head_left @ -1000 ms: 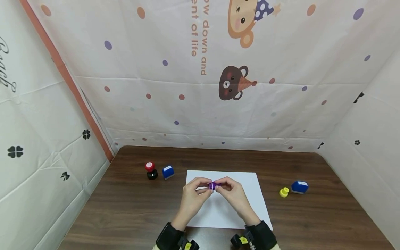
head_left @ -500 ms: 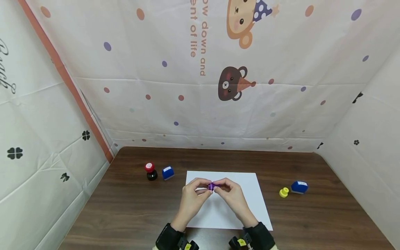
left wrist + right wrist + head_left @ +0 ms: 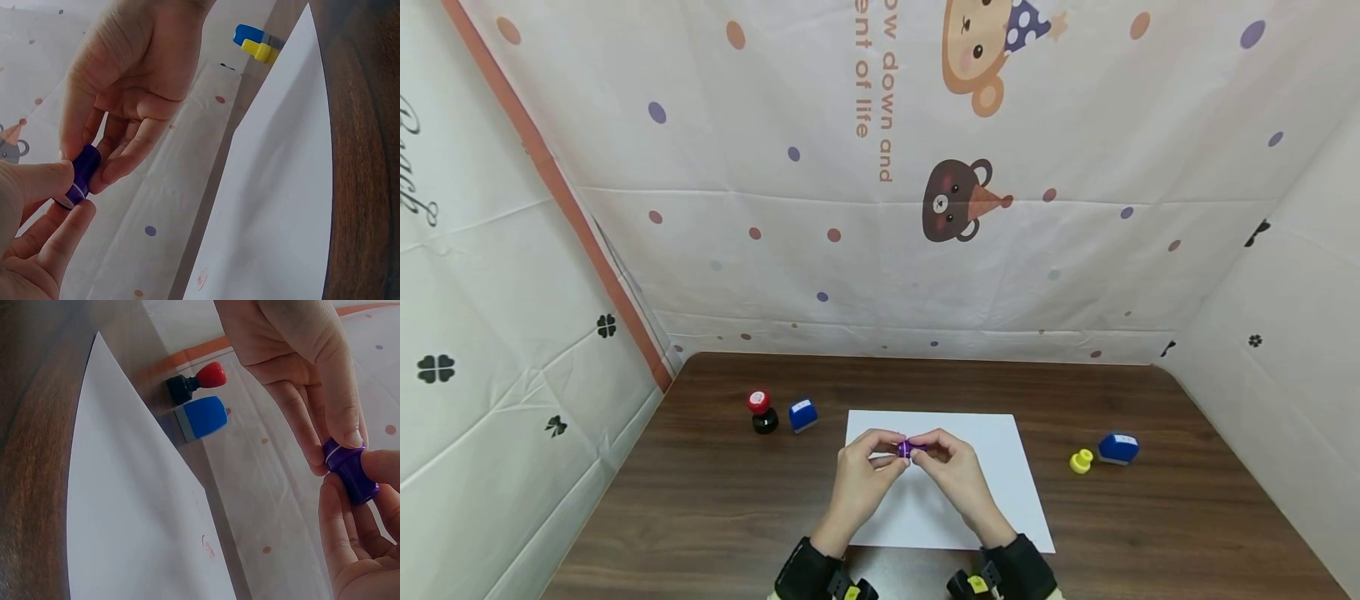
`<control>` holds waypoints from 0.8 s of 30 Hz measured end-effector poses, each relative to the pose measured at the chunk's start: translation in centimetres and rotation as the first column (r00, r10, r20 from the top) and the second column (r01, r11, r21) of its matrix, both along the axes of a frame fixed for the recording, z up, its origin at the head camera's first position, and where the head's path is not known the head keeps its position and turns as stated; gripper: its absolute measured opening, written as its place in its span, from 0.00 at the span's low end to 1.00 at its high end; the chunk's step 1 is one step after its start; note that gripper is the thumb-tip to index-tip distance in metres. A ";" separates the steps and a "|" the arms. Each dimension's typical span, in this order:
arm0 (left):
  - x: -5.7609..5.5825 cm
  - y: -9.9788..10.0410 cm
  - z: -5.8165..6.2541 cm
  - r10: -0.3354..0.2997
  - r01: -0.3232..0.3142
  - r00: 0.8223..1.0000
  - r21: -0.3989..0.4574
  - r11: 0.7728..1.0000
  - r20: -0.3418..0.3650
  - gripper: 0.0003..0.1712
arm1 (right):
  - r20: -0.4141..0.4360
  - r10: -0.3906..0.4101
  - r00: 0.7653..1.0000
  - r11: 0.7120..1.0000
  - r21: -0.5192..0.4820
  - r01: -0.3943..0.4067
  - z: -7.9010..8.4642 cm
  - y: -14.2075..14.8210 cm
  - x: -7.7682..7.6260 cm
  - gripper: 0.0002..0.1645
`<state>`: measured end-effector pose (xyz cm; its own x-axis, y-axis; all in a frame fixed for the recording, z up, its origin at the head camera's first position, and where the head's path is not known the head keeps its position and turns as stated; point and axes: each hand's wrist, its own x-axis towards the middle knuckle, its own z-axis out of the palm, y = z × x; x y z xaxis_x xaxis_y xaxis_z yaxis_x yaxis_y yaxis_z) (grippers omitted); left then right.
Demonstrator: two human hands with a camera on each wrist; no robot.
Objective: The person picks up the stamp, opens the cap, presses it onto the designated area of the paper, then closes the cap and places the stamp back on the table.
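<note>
Above the white paper (image 3: 955, 517), both hands meet at a small purple stamp (image 3: 904, 450) with a white line round it. My left hand (image 3: 861, 479) pinches the banded end between thumb and fingers. The narrower plain end is gripped by my right hand (image 3: 957, 475), thumb against fingers. In the right wrist view the purple stamp (image 3: 356, 478) shows its flared, waisted body, partly covered by fingertips. A faint red print (image 3: 208, 545) marks the paper near its far edge.
On the brown table (image 3: 1150, 517), a red-and-black stamp (image 3: 762, 412) and a blue stamp (image 3: 803, 414) stand left of the paper. A yellow stamp (image 3: 1081, 462) and another blue stamp (image 3: 1118, 449) are at right. Printed cloth (image 3: 880, 267) surrounds the table's back and sides.
Both hands stay joined at the purple stamp and drift very slightly left with it. The other stamps and the paper keep their places.
</note>
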<state>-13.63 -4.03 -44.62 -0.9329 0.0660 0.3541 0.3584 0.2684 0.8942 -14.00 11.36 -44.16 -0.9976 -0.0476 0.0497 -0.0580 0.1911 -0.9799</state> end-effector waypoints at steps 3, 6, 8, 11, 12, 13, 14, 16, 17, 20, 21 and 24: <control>0.0 -0.1 0.0 -0.011 0.011 1.000 0.003 1.000 -0.008 0.13 | -0.006 0.012 1.000 1.000 0.006 -0.012 0.0 0.1 0.0 0.08; -0.1 -0.2 0.0 -0.024 0.024 0.999 -0.008 1.000 -0.021 0.13 | -0.019 0.021 1.000 1.000 0.020 -0.021 0.0 0.1 -0.1 0.08; -0.2 -0.3 0.1 -0.027 0.026 0.999 -0.037 0.999 -0.043 0.13 | -0.029 0.024 0.999 0.999 0.033 -0.023 0.1 0.1 -0.1 0.08; -0.3 -0.6 0.2 -0.026 0.017 0.996 -0.109 0.994 -0.086 0.14 | -0.044 0.020 0.999 0.998 0.057 -0.017 0.1 0.1 -0.1 0.08; -0.3 -0.7 0.2 -0.025 0.010 0.994 -0.135 0.991 -0.103 0.14 | -0.052 0.017 0.998 0.997 0.070 -0.014 0.1 0.0 -0.1 0.09; -0.4 -0.7 0.2 -0.022 0.002 0.992 -0.161 0.987 -0.124 0.15 | -0.063 0.016 0.998 0.996 0.086 -0.010 0.1 0.0 -0.2 0.09; -0.4 -0.8 0.2 -0.019 -0.008 0.989 -0.186 0.982 -0.146 0.15 | -0.074 0.014 0.997 0.995 0.100 -0.006 0.1 0.0 -0.2 0.10; -0.4 -0.8 0.3 -0.011 -0.035 0.981 -0.235 0.971 -0.194 0.17 | -0.091 0.012 0.996 0.992 0.128 0.000 0.2 0.0 -0.2 0.11; -0.4 -0.8 0.3 -0.006 -0.056 0.974 -0.265 0.963 -0.227 0.17 | -0.098 0.011 0.995 0.990 0.141 0.003 0.2 0.0 -0.2 0.11; -0.2 -0.8 0.5 0.003 -0.124 0.946 -0.354 0.927 -0.325 0.19 | -0.105 0.011 0.994 0.986 0.167 0.007 0.4 -0.1 -0.1 0.12; -0.1 -0.8 0.6 0.002 -0.148 0.935 -0.384 0.912 -0.356 0.20 | -0.104 0.012 0.995 0.985 0.174 0.006 0.4 -0.2 0.0 0.11; 0.0 -0.8 0.8 -0.013 -0.201 0.903 -0.447 0.871 -0.430 0.20 | -0.105 0.021 0.994 0.982 0.191 0.000 0.4 -0.3 0.0 0.11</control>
<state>-13.61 -4.78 -43.86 -0.7205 0.2429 0.6495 0.6098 0.6679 0.4267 -13.99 11.06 -43.79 -0.9866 -0.0767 0.1438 -0.1621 0.3726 -0.9137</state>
